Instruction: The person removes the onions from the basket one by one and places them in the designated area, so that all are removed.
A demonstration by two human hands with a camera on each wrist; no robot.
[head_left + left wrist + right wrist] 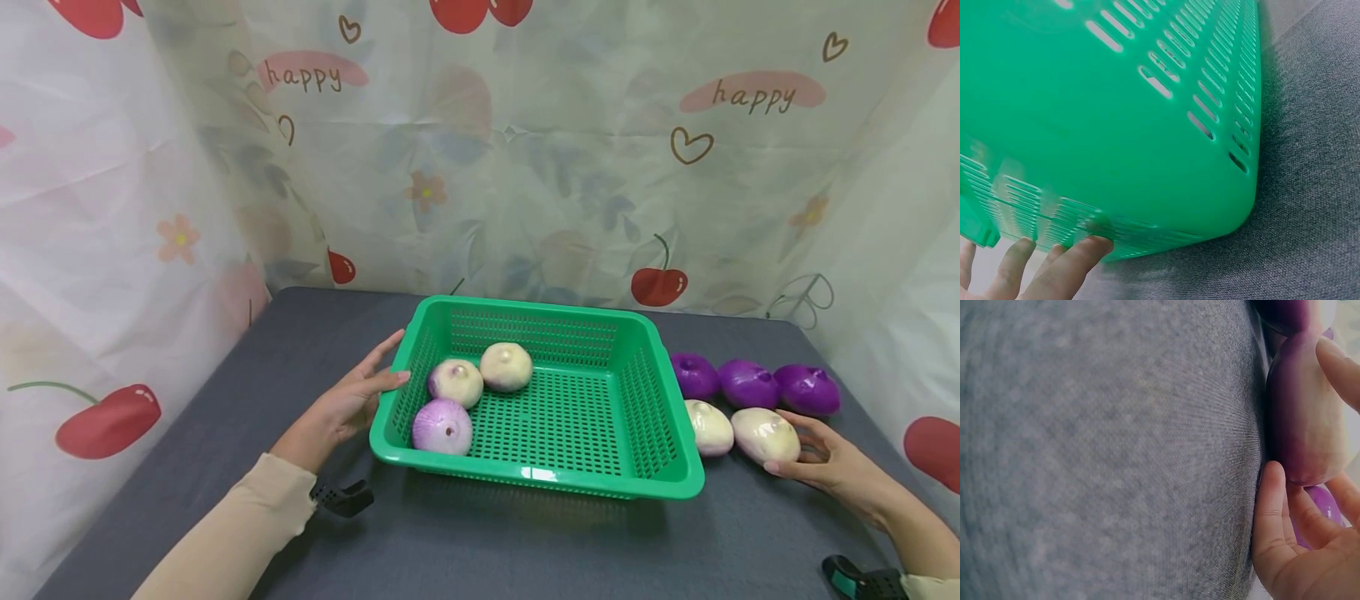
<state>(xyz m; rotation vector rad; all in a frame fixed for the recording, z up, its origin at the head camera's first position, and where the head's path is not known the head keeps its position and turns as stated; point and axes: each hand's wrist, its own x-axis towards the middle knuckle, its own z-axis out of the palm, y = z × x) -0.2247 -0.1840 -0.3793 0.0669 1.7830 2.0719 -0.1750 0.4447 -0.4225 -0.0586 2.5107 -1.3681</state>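
A green basket (pixel 525 477) holds a pale purple onion (pixel 442 427) and two whitish turnip-like vegetables (pixel 455 383) at its left end. My left hand (pixel 341 408) rests against the basket's left side, thumb at the rim; in the left wrist view its fingers (pixel 1088 249) touch the green wall. Right of the basket, my right hand (pixel 843 471) has its thumb and fingers around the right-hand whitish vegetable (pixel 765 436), which sits on the table. In the right wrist view this vegetable (pixel 1310 412) is purple and cream, between thumb and fingers (pixel 1269 506).
Another whitish vegetable (pixel 709 428) lies between the basket and the gripped one. Behind them stand three dark purple onions (pixel 748 383) in a row. The grey table (pixel 480 550) ends at a printed curtain (pixel 525 208).
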